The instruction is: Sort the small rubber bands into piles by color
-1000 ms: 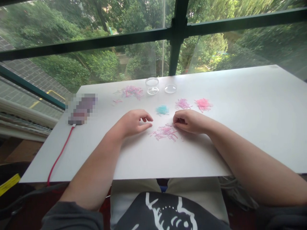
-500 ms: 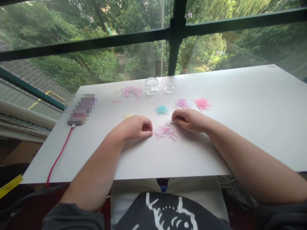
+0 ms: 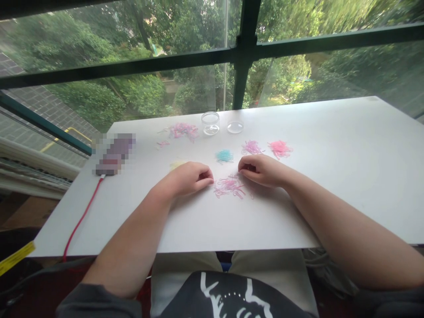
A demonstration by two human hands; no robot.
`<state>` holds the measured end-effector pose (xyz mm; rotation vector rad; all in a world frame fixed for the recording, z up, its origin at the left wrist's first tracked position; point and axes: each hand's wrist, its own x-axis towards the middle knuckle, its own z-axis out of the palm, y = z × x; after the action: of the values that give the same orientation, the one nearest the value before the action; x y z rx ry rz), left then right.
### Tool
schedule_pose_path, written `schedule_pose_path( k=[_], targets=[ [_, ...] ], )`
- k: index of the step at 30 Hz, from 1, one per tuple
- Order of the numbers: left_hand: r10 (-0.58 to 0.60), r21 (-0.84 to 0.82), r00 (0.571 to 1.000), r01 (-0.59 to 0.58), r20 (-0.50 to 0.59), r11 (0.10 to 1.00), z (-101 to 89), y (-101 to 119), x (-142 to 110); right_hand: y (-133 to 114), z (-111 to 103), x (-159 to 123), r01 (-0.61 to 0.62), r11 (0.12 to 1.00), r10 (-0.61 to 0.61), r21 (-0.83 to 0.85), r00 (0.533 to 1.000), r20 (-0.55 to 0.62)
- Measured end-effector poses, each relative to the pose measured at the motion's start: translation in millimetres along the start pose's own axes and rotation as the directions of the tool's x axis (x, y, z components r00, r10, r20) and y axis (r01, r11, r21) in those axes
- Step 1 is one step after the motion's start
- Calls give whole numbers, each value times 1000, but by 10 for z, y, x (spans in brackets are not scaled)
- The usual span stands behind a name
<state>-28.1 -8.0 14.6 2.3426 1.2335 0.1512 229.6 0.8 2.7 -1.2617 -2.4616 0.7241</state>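
Observation:
A loose pile of pink and lilac elastic bands [image 3: 228, 187] lies on the white table between my hands. At its left edge is my left hand [image 3: 195, 177], thumb and fingertips pressed together; whatever is in that pinch is too small to make out. My right hand [image 3: 258, 169] rests at the pile's upper right with curled fingers and closed tips, and their contents are hidden. Beyond it sit a purple bunch of bands [image 3: 251, 147] and a coral-pink one [image 3: 280, 149]. A turquoise bunch [image 3: 224, 155] lies between and beyond the hands. My left hand partly covers a pale yellow bunch [image 3: 176, 164].
Toward the window stand a clear round jar [image 3: 210, 123] and its clear lid [image 3: 235, 127]. A mixed pile of bands [image 3: 183, 130] lies left of the jar. At the table's left, a blurred-out device [image 3: 115, 153] has a red cable [image 3: 81, 216] running over the front edge.
My left thumb and fingertips have drawn closer together and lifted slightly at the pile's edge. My right hand is almost unmoved. The whole view has shifted slightly downward.

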Motion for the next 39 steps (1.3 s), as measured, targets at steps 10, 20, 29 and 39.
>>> schedule_pose_path(
  k=[10, 20, 29, 39],
  targets=[
    [50, -54, 995, -54, -88, 997, 15, 15, 4, 16, 19, 11, 25, 1000, -25, 10, 1000, -8],
    [50, -91, 996, -56, -74, 994, 33, 32, 1, -14, 27, 12, 48, 998, -49, -36, 998, -27],
    [97, -72, 993, -102, -68, 992, 70, 40, 29, -73, 65, 3, 169, 985, -170, 28, 985, 32],
    [166, -46, 984, -169, -66, 985, 127, 59, 57, -60, 133, 24, 169, 985, -168, -34, 985, 39]
  ],
)
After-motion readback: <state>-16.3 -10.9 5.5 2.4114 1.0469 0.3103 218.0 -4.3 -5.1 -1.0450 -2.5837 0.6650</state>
